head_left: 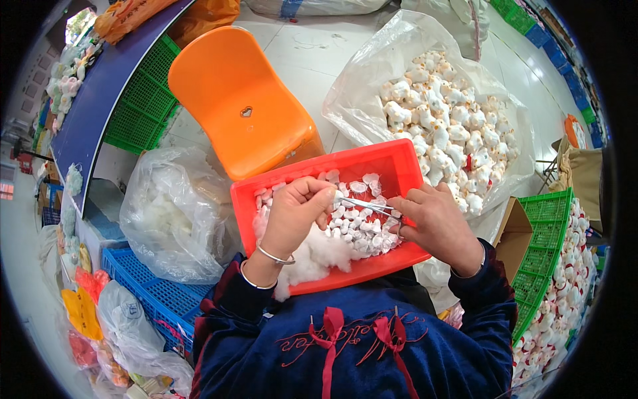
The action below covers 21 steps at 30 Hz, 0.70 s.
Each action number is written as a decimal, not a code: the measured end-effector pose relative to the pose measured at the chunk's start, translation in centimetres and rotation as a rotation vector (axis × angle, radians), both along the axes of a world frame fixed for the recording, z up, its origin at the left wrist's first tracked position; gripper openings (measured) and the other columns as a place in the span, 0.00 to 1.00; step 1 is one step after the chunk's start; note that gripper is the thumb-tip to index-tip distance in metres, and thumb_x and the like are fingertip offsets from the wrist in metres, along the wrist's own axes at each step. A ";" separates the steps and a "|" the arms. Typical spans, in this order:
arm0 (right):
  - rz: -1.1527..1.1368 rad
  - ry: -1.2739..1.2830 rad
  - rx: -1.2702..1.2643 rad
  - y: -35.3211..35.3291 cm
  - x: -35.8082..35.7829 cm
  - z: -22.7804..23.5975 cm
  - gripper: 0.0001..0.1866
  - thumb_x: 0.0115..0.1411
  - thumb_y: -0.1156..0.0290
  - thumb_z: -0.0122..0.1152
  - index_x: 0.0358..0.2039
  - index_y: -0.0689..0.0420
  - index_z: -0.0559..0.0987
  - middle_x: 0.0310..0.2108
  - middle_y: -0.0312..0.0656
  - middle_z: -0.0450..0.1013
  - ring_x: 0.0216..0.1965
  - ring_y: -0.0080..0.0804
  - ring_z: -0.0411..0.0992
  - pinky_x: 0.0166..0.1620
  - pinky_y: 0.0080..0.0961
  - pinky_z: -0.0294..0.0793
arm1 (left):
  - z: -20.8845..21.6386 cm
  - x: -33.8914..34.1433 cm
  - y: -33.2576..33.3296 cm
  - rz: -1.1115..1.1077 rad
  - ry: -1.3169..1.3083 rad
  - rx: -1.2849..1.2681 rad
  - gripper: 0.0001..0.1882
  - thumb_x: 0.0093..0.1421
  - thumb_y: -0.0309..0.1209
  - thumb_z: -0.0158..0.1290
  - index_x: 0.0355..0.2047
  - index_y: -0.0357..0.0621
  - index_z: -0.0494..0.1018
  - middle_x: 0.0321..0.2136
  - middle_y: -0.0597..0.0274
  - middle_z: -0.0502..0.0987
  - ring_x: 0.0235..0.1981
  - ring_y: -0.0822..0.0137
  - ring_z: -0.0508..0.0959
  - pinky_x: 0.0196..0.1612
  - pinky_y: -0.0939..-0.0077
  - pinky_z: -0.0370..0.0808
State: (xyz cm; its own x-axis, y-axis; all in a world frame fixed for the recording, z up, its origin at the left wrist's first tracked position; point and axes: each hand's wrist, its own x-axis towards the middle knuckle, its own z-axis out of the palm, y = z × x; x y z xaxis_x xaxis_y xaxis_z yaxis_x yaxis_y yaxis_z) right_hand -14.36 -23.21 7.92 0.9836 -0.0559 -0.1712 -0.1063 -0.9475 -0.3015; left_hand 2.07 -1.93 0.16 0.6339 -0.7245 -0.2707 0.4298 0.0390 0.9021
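Scissor-like tool (pixel 362 203) sits gripped in right fingers (pixel 410 207); left fingers (pixel 321 201) pinch a white piece (pixel 338 197). Tiled floor (pixel 311 50) bears an orange chair (pixel 229 86) at eleven o'clock, clear bag (pixel 359 100) at two.

Silver ring-handled tool (pixel 367 204) above white pieces (pixel 355 227)

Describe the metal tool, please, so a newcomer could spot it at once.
Find the red bin beside the orange chair. Over its small white pieces, the right hand holds the metal tool. Unlike those pieces, it is long, slim and silver.
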 end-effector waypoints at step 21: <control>-0.078 0.043 0.625 -0.4 -1.3 -2.8 0.25 0.52 0.62 0.78 0.47 0.61 0.83 0.32 0.46 0.77 0.33 0.41 0.76 0.38 0.34 0.75 | -0.4 -0.4 0.3 -0.070 -0.216 0.028 0.13 0.67 0.21 0.55 0.51 0.33 0.80 0.40 0.62 0.81 0.34 0.76 0.80 0.41 0.81 0.80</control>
State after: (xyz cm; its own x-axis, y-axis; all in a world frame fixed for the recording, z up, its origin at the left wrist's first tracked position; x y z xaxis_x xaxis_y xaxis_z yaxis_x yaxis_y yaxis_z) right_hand -15.67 -23.59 5.09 0.9721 -0.0035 -0.2344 -0.1924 -0.5829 -0.7894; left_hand 1.66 -1.63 -0.23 0.6279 -0.7627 -0.1549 0.2275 -0.0105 0.9737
